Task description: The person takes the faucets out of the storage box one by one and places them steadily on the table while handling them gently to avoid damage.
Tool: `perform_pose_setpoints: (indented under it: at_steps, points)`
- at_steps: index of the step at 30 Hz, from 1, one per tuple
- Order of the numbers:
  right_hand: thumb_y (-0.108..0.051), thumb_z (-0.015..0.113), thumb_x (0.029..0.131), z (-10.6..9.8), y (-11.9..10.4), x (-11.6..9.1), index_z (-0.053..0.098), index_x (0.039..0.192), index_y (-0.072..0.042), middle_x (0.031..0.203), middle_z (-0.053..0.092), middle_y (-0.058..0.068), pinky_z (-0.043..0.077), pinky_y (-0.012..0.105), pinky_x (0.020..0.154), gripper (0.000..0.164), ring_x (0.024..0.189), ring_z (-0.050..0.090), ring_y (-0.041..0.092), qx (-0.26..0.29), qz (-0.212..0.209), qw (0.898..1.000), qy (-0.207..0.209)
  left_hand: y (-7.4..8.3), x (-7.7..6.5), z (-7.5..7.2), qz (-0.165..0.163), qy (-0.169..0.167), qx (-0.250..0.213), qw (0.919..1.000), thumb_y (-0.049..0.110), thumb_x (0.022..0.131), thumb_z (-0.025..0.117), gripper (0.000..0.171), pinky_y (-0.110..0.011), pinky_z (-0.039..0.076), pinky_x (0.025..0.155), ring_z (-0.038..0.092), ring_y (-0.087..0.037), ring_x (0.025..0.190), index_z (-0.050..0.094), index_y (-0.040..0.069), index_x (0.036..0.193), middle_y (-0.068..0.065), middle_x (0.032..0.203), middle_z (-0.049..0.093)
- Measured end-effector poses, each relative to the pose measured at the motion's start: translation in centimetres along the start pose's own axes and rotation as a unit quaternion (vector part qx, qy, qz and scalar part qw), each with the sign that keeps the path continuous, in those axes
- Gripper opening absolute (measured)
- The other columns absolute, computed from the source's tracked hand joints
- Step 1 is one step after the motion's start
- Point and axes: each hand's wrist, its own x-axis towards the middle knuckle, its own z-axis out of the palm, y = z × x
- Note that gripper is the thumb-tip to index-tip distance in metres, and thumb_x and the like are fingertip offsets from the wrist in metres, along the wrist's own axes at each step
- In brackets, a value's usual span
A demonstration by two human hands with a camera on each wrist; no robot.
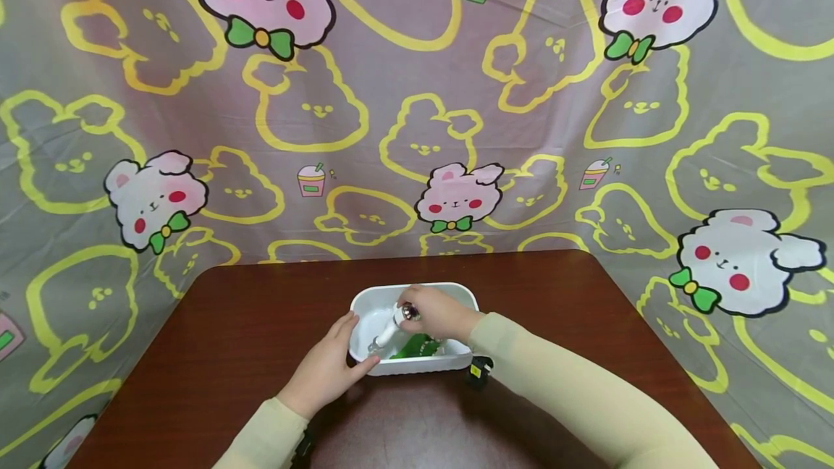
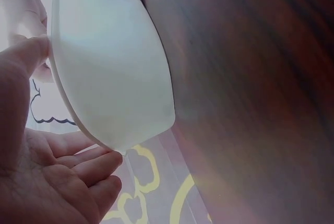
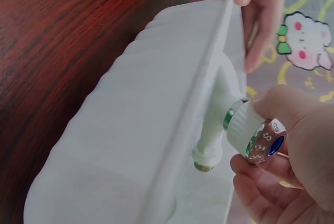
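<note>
My right hand [image 1: 443,310] grips a white tap [image 1: 389,333] over the inside of a white plastic basin [image 1: 423,366]. The tap's ribbed knob [image 3: 245,130] has chrome bands and a blue spot on its end. Its white body slants down to the left, low in the basin, and ends in a metal tip. At the basin's left end, my left hand [image 1: 322,375] holds the rim, thumb on the near side and fingers round the corner. Something green [image 1: 410,346] with a strand of beads lies in the basin, partly hidden under the right hand.
The basin stands on a dark reddish-brown wooden table [image 1: 260,324]. Printed cloth [image 1: 404,143] with cartoon rabbits hangs behind the table and along both sides. A small black device [image 1: 478,371] with a yellow mark sits at the right wrist, beside the basin's near right corner.
</note>
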Motion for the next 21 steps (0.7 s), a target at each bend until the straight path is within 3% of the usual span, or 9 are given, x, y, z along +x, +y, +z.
perform_pose_setpoints:
  at_steps: [10,21]
  points:
    - [-0.025,0.077,0.092,-1.8,0.2,-1.7,0.071,0.118,-0.005,0.107,0.068,0.004,0.056,0.029,0.084,0.033,0.091,0.062,0.011,0.031,0.011,0.999,0.033,0.1,0.1,-0.1,-0.002,-0.006,-0.001,1.0,0.045,0.088,0.081,0.085,-0.049,0.053,0.103,0.061,-0.039,0.129,0.049,-0.008,0.146,-0.026,0.152,0.049]
    - [-0.026,0.078,0.092,-3.2,0.6,-3.8,0.071,0.118,-0.01,0.107,0.066,-0.001,0.057,0.03,0.085,0.031,0.092,0.059,0.01,0.07,0.062,0.994,0.057,0.2,0.1,-0.2,-0.005,-0.007,-0.001,1.0,0.043,0.088,0.082,0.084,-0.05,0.052,0.105,0.059,-0.04,0.131,0.049,-0.008,0.146,-0.026,0.152,0.049]
